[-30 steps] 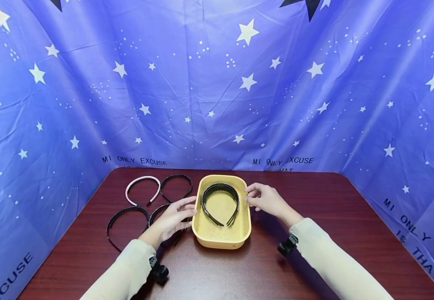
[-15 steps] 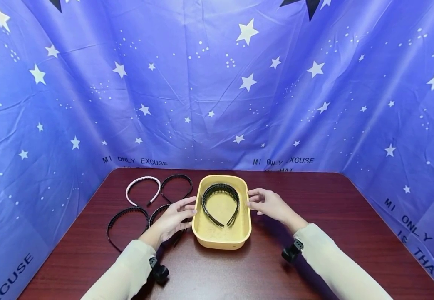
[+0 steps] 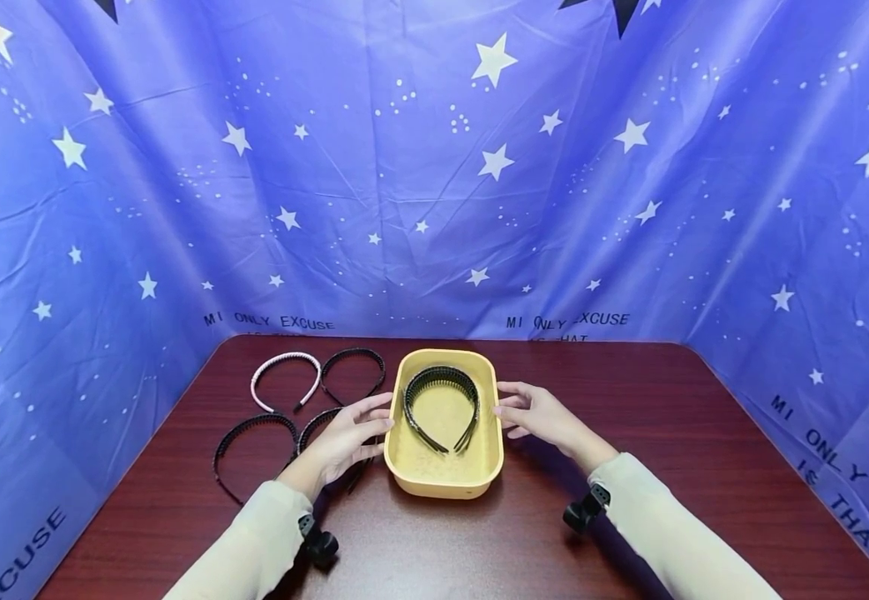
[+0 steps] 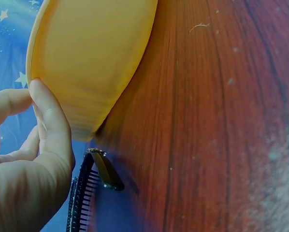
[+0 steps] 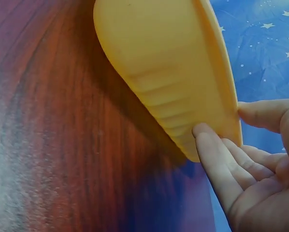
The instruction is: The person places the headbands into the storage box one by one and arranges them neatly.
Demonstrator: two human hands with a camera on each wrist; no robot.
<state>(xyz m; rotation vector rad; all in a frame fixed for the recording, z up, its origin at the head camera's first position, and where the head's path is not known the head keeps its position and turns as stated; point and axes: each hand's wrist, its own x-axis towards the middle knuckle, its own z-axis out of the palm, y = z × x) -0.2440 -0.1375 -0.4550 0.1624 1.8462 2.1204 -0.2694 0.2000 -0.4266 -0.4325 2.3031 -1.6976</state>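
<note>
Yellow, probably plastic, the tray (image 3: 434, 490) sits on the table (image 3: 629, 400), with black headbands (image 3: 441, 377) nested together inside. Its long sides have the left hand (image 3: 340, 442) and the right hand (image 3: 542, 414) against them, fingers loosely extended and touching the walls rather than wrapping round them. It is likely light, stiff and hard to break, though smooth walls could slide under dry fingertips, so opposed holds just beneath the rim look best. Rounded corners soften its deep rectangular form; faint ripples cross the outer wall in the right wrist view, and the near wall bears a small dark mark.
</note>
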